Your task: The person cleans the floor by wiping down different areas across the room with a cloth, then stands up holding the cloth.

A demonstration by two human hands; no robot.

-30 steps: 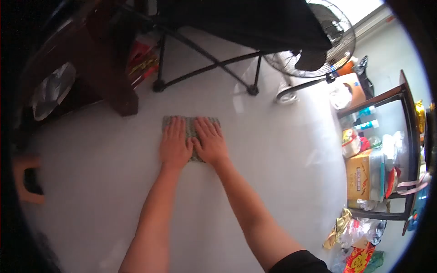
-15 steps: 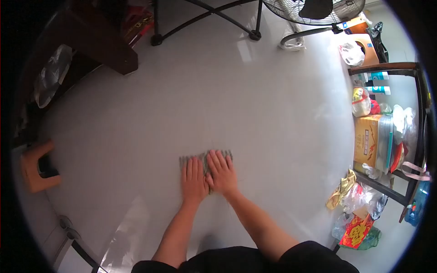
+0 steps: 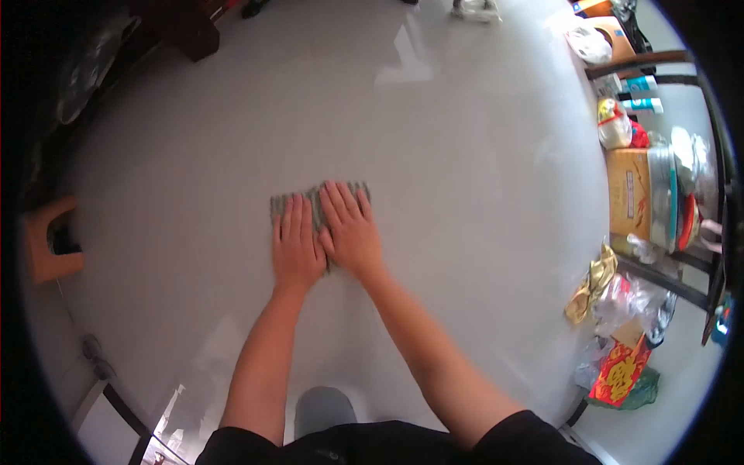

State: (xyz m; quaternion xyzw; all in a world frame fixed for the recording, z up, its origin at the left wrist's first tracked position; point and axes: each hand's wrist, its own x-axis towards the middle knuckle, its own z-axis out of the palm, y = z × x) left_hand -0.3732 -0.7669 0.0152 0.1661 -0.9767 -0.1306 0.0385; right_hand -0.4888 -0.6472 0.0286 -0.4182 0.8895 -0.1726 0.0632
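A grey-green striped cloth (image 3: pixel 315 201) lies flat on the shiny pale floor (image 3: pixel 480 232), mostly covered by my two hands. My left hand (image 3: pixel 297 249) presses palm down on its left part, fingers stretched forward. Close beside it, my right hand (image 3: pixel 351 234) rests flat on the right part, angled a little leftward, its thumb near the left hand. Both arms reach straight out from black sleeves. The cloth's fringed-looking far edge shows past the fingertips. Near my body, a grey rounded shape (image 3: pixel 324 411), perhaps a shoe tip, stands on the floor.
Along the right stands a dark-framed rack (image 3: pixel 666 283) with a cardboard box (image 3: pixel 628 194). Plastic bags (image 3: pixel 620 302) and a red-and-yellow packet (image 3: pixel 620 372) lie by it. An orange stool (image 3: pixel 54 267) is at the left; a dark wooden leg (image 3: pixel 190 35) stands at the upper left.
Both hands and the cloth have slid forward and slightly left across the floor. The view has tilted down, so the fan has left the frame and more of the grey shape shows.
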